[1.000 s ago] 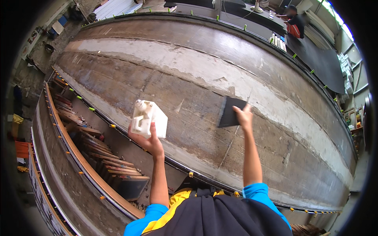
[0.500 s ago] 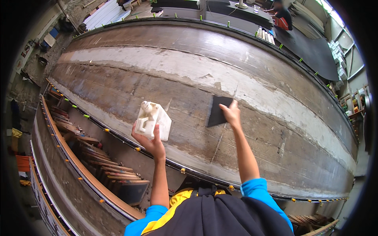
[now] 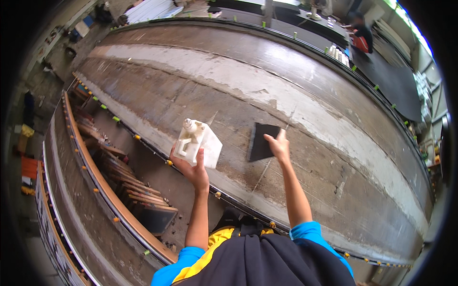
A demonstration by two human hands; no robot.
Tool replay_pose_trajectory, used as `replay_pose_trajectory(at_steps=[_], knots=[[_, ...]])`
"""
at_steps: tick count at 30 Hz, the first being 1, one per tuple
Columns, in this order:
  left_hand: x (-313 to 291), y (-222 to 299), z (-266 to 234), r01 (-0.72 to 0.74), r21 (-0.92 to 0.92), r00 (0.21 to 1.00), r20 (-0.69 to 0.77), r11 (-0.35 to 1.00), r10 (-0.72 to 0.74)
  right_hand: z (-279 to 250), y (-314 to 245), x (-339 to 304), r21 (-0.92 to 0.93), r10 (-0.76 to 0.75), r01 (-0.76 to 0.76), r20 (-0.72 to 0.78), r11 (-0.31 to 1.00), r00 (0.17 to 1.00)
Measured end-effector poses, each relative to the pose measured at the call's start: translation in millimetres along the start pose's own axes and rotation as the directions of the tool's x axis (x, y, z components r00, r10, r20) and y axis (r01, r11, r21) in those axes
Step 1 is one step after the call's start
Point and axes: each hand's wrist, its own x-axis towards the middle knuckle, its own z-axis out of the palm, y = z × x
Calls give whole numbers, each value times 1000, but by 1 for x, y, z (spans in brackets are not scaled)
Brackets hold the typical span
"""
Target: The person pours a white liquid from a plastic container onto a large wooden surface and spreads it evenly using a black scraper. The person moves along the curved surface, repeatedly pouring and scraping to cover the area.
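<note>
My left hand [image 3: 192,168] is closed around the lower side of a whitish plastic jug [image 3: 210,147]. The jug is tilted, its handle and neck toward the upper left, above the near edge of a long concrete-like surface [image 3: 167,90]. To the right, my right hand [image 3: 279,146] grips a black, flat, four-sided sheet [image 3: 261,142] by its right edge, thumb on top and the other fingers mostly hidden. The sheet is over the middle of the surface; whether it touches is unclear.
Small yellow clips [image 3: 218,194] and green ones line the surface's edges. A second curved panel with a wooden edge [image 3: 95,186] lies at the lower left, with stacked wood pieces [image 3: 143,190] between. Another person [image 3: 362,38] is at the far right, beside dark sheets [image 3: 389,81].
The view has turned slightly, so the surroundings are tilted. In the picture the jug sits a little farther right, and the sheet slightly lower. Both hands keep their holds.
</note>
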Motion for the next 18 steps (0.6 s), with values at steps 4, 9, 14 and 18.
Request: replay_pose_trajectory(at_steps=[4, 9, 14, 18], knots=[[-11, 9, -16, 92, -57, 992, -83, 994, -97, -67, 50, 17, -9, 38, -40, -122, 999, 992], [-34, 12, -22, 113, -108, 960, -243, 988, -137, -46, -54, 2, -349, -435, 436, 86, 830, 896], [-38, 13, -18, 84, -49, 917, -388, 995, -97, 28, -85, -22, -280, -777, 879, 414, 386, 473], [-42, 23, -12, -12, -9, 924, -382, 1000, 8, 55, -35, -40, -281, -870, 919, 333, 278, 365]])
